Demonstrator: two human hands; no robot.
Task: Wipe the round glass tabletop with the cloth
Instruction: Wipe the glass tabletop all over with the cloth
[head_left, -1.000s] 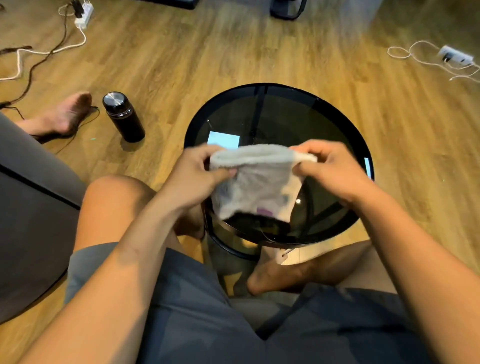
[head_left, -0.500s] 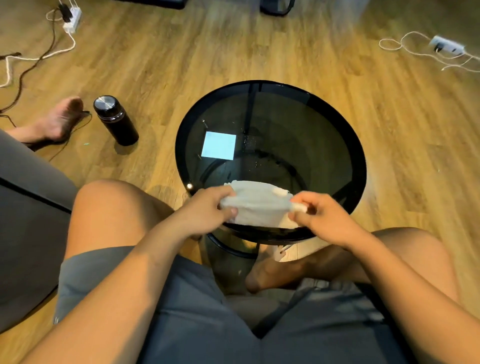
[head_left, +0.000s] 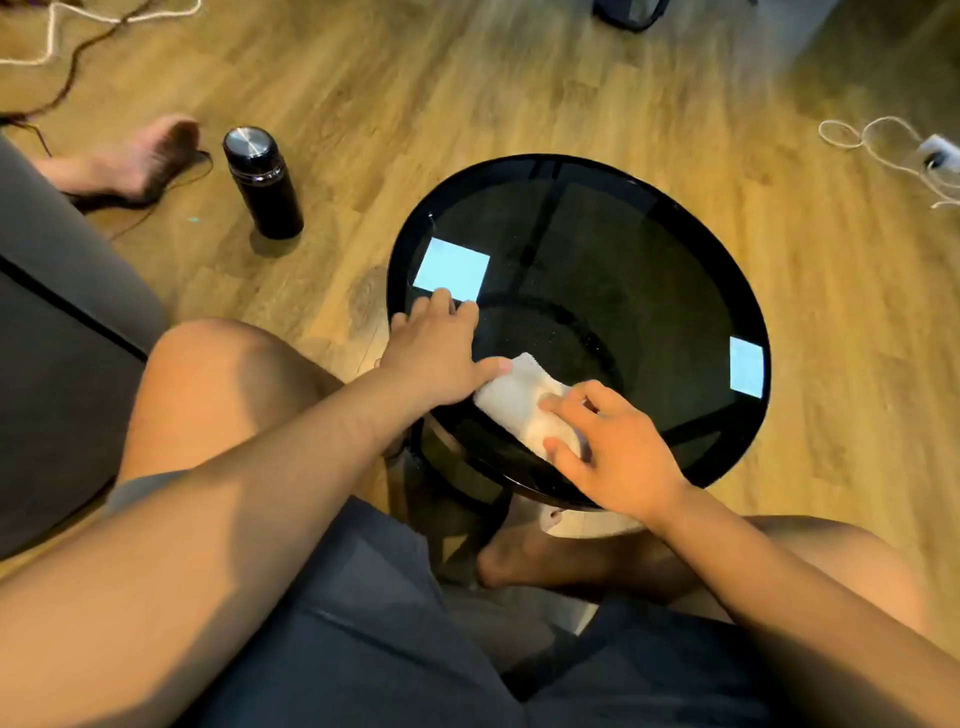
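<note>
Both hands were down on the round glass tabletop (head_left: 597, 270) — your right hand (head_left: 618, 452) pressed fingers-spread on the folded cloth (head_left: 519, 400) at the near edge, left hand (head_left: 436, 348) flat, thumb touching it, holding nothing — cloth looked soft, light, likely to bunch, so press flat over its middle.

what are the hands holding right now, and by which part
Nothing is gripped: the right hand presses flat on the folded cloth, its near end; the left hand rests on the glass tabletop.
</note>
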